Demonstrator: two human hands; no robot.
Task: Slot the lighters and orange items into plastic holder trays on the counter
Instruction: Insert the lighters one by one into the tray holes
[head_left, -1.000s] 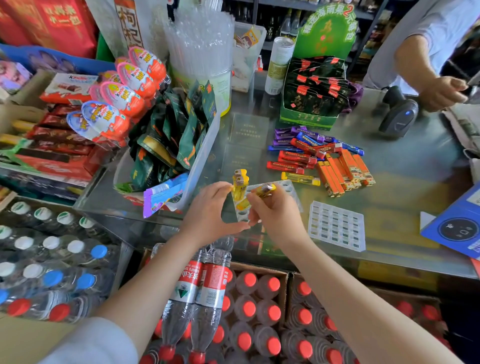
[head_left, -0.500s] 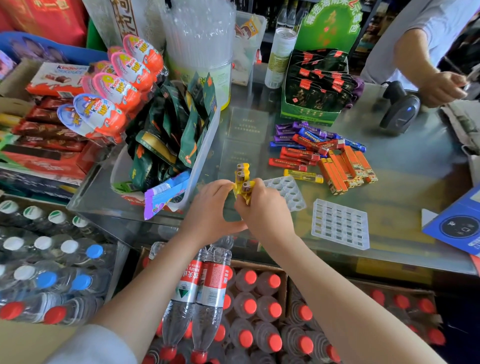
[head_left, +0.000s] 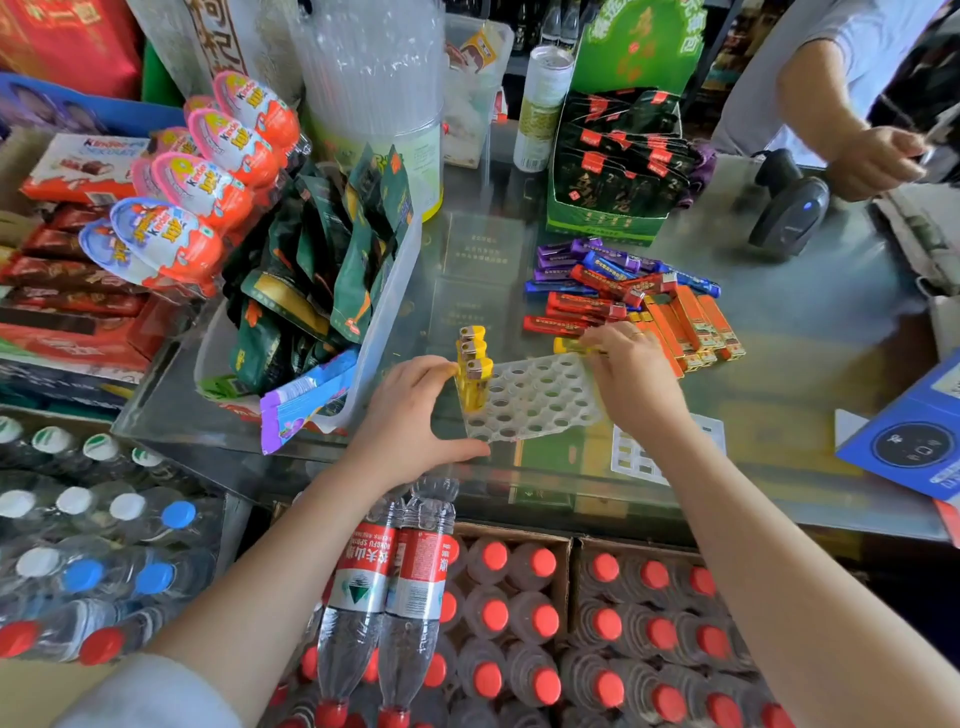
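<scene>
— Since half a second back, my right hand (head_left: 631, 379) has left the tray's near-left corner and gone out to the far right; what do you see there?

— It's over the yellow lighter (head_left: 567, 345) lying flat on the glass counter (head_left: 810, 332), fingers curled down onto it. Whether it has really pinched it, I cannot tell; the knuckles hide the tips.

— And my left hand (head_left: 410, 415)?

— Spread wide, forefinger touching the standing yellow lighters (head_left: 471, 369), thumb stretched along the near edge of the round-hole tray (head_left: 535, 400). It steadies, nothing clasped.

— Lighters slotted?

— Three upright in the tray's left column, one more than a second ago. The rest of the holes stand bare.

— Where's the orange stock?

— The orange items (head_left: 685, 327) lie in a row just right of my right hand, touching the heap of red, blue and purple lighters (head_left: 602, 286) behind them. The second tray (head_left: 631, 457), with square slots, sits flat near the front edge, partly under my right forearm.

— Give me the room.

— Shop counter, glass top. On the left a clear bin of green packets (head_left: 332, 270), chocolate eggs (head_left: 197, 192) stacked beside it. At the back a green display box (head_left: 618, 171), and a barcode scanner (head_left: 789, 208) far right, by another person's hand (head_left: 872, 161). A blue box (head_left: 909, 447) is at the right edge. Below the counter, crates of red-capped bottles (head_left: 545, 623).
</scene>
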